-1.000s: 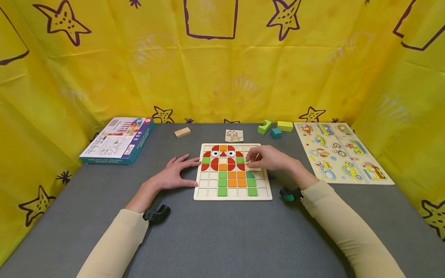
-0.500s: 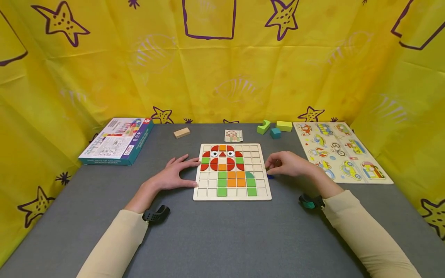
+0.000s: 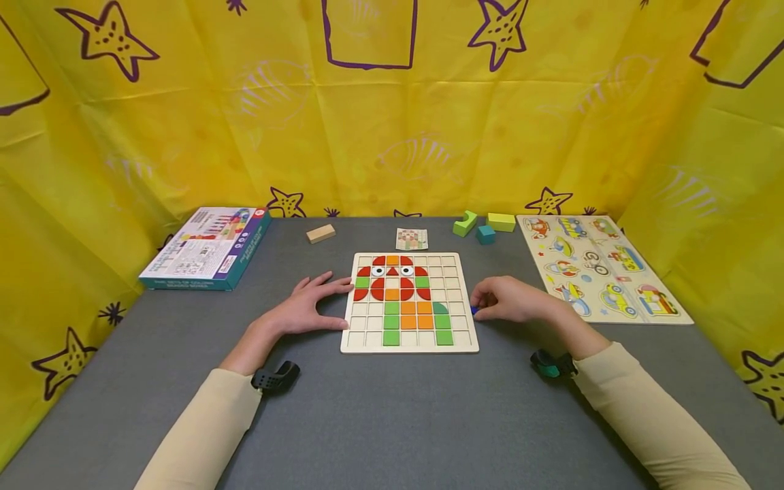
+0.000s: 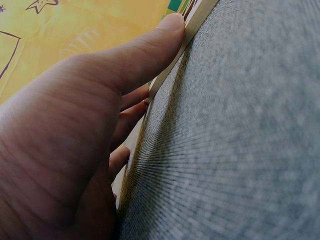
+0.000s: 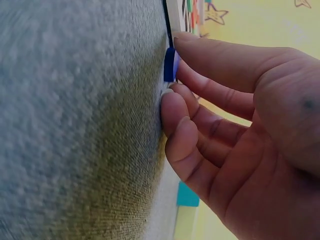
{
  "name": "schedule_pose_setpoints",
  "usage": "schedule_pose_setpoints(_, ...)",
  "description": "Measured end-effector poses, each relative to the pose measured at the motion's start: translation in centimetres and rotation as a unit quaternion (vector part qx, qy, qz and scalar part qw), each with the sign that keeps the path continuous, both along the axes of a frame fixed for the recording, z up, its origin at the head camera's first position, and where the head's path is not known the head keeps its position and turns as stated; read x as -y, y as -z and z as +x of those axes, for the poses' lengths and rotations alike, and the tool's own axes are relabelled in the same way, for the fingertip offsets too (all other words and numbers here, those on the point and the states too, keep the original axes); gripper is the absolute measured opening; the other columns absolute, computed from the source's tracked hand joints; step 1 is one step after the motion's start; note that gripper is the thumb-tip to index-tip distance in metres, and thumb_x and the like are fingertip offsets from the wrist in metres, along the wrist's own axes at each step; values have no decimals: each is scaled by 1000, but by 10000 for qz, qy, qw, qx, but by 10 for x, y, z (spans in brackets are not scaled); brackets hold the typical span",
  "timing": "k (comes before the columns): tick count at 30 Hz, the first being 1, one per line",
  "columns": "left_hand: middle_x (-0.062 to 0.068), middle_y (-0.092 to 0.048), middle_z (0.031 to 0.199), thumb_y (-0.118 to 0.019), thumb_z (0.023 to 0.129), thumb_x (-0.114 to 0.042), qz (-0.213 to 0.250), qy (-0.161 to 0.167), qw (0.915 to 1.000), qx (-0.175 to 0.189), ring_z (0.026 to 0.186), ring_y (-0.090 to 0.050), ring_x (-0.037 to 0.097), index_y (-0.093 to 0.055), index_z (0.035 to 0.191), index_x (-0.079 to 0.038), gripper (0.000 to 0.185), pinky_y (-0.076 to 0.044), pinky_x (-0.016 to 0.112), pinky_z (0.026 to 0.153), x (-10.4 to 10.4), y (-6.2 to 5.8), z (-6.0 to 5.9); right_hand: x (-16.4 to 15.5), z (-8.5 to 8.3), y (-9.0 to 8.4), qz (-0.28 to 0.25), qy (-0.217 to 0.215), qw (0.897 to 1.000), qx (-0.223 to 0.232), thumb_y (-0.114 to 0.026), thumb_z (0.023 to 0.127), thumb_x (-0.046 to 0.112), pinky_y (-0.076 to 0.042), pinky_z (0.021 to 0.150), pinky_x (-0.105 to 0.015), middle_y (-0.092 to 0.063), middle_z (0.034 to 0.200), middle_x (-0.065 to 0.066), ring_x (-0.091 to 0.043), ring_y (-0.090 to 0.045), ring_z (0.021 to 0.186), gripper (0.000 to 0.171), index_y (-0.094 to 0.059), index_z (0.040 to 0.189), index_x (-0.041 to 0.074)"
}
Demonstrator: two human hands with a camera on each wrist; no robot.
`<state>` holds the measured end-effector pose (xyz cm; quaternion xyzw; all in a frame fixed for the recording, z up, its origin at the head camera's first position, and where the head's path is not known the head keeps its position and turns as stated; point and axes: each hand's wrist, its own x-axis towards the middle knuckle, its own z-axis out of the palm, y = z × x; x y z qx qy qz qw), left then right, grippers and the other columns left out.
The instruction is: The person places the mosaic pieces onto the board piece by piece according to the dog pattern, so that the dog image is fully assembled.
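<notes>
One blue piece [image 5: 170, 65] sits pinched under the right hand [image 3: 511, 299] fingertips.

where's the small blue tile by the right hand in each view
Head: the small blue wooden tile peeks out at the right hand fingertips, on the grey table just right of the wooden grid puzzle board.
Left wrist: not in it.
Right wrist: upper centre, the tile on edge between thumb and fingers.
Shared landmark: the board's edge, also touched by the left hand.

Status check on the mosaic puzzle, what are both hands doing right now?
Left hand rests flat against the mosaic board edge. Right hand touches small blue piece on the table beside the board. Nothing blocking.
</notes>
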<state>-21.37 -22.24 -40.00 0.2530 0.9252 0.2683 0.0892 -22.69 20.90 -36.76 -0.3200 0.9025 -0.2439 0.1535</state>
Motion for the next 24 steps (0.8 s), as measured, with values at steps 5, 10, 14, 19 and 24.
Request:
schedule_pose_setpoints(5,5,-37,161,-79,84,-49,-10,8,10000,-21,151,-13,40,-51,150,-16,79,1,65,115,0,0,0,2,2,2,43,-59,9999,-114,-78,90,12,-47,73,-33,-60,86,2,-15,-54,79,13,-69,98,6)
schedule_pose_setpoints(10,5,-37,160,-79,85,-49,-4,17,10000,-33,151,-13,40,-51,150,-15,79,1,65,115,0,0,0,2,2,5,17,-173,9997,-181,-76,90,9,-47,71,-32,-59,84,4,-14,-53,77,8,-69,93,9)
schedule_pose_setpoints(14,5,-37,160,-79,85,-49,4,34,10000,-43,151,-14,40,-51,150,-15,78,1,65,115,0,0,0,1,2,5,-23,-264,9994,-231,-75,89,7,-48,70,-30,-59,82,5,-12,-54,76,8,-68,91,10)
schedule_pose_setpoints(19,4,-37,160,-79,85,-49,20,36,10000,-25,151,-13,40,-51,150,-15,78,1,65,115,0,0,0,-1,3,1,-130,-274,9991,-288,-74,88,6,-48,69,-29,-59,82,6,-12,-54,75,8,-69,91,11)
schedule_pose_setpoints(24,4,-37,161,-79,84,-48,53,28,10000,18,151,-13,40,-51,150,-16,78,1,64,115,0,-1,0,4,0,-4,-353,-305,9984,-323,-76,89,8,-49,69,-30,-61,83,6,-14,-55,76,8,-70,93,12)
